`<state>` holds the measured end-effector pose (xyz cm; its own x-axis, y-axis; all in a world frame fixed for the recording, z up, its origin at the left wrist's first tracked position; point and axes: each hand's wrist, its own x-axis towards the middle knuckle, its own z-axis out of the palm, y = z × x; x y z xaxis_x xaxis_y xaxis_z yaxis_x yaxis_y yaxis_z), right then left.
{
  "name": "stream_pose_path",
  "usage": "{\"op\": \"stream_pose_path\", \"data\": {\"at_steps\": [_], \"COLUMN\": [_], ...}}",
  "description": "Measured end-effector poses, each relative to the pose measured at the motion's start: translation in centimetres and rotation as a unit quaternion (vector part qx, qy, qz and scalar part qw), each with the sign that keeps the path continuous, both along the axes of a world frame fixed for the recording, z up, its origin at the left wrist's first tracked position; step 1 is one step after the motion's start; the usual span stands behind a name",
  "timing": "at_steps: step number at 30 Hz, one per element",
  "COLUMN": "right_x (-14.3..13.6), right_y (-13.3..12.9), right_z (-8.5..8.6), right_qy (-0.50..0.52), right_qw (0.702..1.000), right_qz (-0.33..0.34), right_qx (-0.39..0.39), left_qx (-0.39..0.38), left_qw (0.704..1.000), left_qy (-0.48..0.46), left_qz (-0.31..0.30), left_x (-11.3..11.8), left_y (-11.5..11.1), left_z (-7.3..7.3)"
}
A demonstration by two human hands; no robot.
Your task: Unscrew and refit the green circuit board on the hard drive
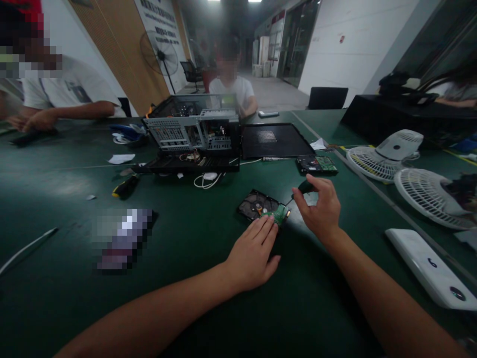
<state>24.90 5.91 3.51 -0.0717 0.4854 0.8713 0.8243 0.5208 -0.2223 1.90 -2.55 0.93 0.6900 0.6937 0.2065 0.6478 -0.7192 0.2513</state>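
Note:
A hard drive (254, 205) lies on the green tabletop before me, its dark metal underside and green circuit board (280, 215) facing up. My left hand (251, 252) rests on its near edge, fingers stretched out flat over part of the board and hiding some of it. My right hand (319, 206) pinches the dark handle of a small screwdriver (305, 187). The thin shaft slants down to the drive's right end, by the board's edge. Whether the tip sits in a screw is too small to tell.
Beyond stands an opened computer case (186, 132), with a black side panel (278, 140) beside it. A second hard drive (316, 165) lies right of centre. A yellow-black screwdriver (125, 187) is on the left; white fan parts (383, 156) and a white power bank (428, 266) are right. People sit around.

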Motion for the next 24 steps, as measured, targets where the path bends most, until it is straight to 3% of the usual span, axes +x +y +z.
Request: {"op": "stream_pose_path", "data": {"at_steps": [6, 12, 19, 24], "right_x": [0.06, 0.07, 0.16, 0.32], "right_y": [-0.03, -0.01, 0.05, 0.07], "right_z": [-0.02, 0.12, -0.15, -0.13], "right_qy": [0.004, -0.003, 0.011, 0.017], "right_qw": [0.998, 1.0, 0.999, 1.0], "right_qz": [0.054, -0.001, 0.043, -0.002], "right_qx": [-0.023, 0.0, -0.023, -0.004], "left_qx": [0.0, 0.003, 0.002, 0.0], "left_qw": [1.0, 1.0, 1.0, 1.0], "left_qy": [0.003, -0.005, 0.001, 0.003], "left_qz": [0.0, -0.003, 0.0, 0.0], "left_x": [0.03, 0.02, 0.01, 0.02], "left_y": [0.01, 0.03, 0.0, -0.03], "left_z": [-0.15, -0.44, -0.22, -0.05]}}
